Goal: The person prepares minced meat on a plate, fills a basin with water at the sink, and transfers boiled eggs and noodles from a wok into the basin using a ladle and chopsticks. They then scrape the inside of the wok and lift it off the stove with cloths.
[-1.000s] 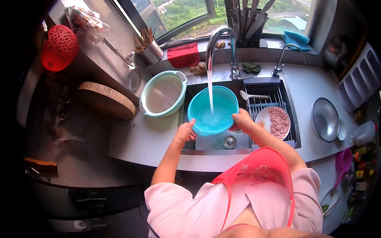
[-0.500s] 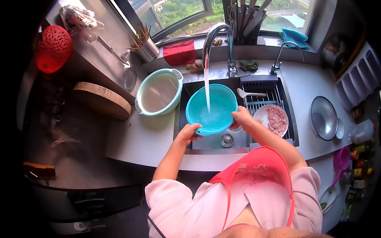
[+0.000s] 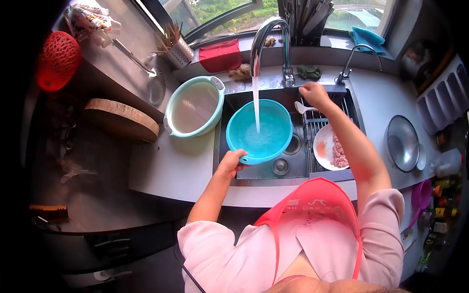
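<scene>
A blue plastic basin [image 3: 234, 132] is tilted in the sink [image 3: 264, 172], under the running chrome faucet [image 3: 288, 53]. Water streams into it and collects inside. My left hand [image 3: 231, 163] grips the basin's near-left rim, thumb on top. Up at the back of the sink, my right hand [image 3: 315, 95] has its fingers closed at the faucet lever, which they mostly hide. Below my right forearm, a white plate with raw minced meat [image 3: 339, 154] sits on the drying rack, near a white spoon [image 3: 304, 108].
Left of the sink stands a pale green basin [image 3: 172, 108] of cloudy water. A round wooden chopping block [image 3: 122, 119] is farther left. On the right counter are a metal strainer bowl [image 3: 403, 144] and a second, thin tap [image 3: 348, 63]. Knives [image 3: 315, 22] stand by the window.
My right hand has let go of the basin's right rim and moved up and back to the faucet lever. My left hand still holds the basin, and the water keeps running.
</scene>
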Demonstrator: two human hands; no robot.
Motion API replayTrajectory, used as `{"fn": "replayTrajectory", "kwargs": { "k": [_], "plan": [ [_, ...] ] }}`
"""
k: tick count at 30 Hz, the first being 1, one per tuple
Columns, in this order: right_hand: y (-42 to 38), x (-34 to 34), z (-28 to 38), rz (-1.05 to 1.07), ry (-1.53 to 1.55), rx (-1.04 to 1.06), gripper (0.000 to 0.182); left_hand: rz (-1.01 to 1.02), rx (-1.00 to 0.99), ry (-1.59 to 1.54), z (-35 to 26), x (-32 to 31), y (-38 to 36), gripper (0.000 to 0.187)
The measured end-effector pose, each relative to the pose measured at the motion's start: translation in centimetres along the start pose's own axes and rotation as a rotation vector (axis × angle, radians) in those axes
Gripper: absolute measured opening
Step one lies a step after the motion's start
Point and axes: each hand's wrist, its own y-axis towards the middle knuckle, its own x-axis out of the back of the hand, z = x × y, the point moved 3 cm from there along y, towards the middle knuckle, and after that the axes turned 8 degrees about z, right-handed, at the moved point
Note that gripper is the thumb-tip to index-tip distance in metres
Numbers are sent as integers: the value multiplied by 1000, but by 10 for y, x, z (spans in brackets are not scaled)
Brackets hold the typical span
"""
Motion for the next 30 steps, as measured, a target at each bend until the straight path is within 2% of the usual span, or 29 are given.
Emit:
{"fn": "replayTrajectory", "kwargs": {
  "k": [2, 4, 8, 11, 12, 14, 22, 24, 26, 28, 30],
  "plan": [
    [9, -1, -3, 58, 393, -222, 21, -6, 2, -12, 2, 3, -2, 16],
    [13, 0, -2, 63, 461, -247, 19, 21, 12, -5, 1, 2, -4, 17],
    [17, -1, -1, 34, 410, -221, 19, 21, 34, -21, 4, 7, -3, 17],
    [31, -5, -17, -16, 201, -124, 22, 4, 5, -45, 3, 6, -5, 16],
    [25, 1, -6, 15, 178, -169, 24, 4, 12, -46, 5, 8, -3, 15],
    [22, 7, 2, -66, 36, -89, 26, 40, 9, -50, 6, 12, 0, 16],
    [37, 15, -3, -126, 65, -115, 25, 11, 33, -39, 9, 16, 3, 14],
    [41, 12, -11, -64, 273, -140, 23, 34, 25, -26, 14, 18, 8, 14],
    [37, 0, -18, -51, 373, -114, 30, 42, 14, -10, 17, 24, 7, 14],
    [4, -18, -7, 286, 282, -338, 44, 12, -10, -19, 13, 17, 4, 12],
    [-46, -39, 11, 498, 286, -477, 54, 42, -23, -23, 9, 14, 2, 12]
  ]
}}
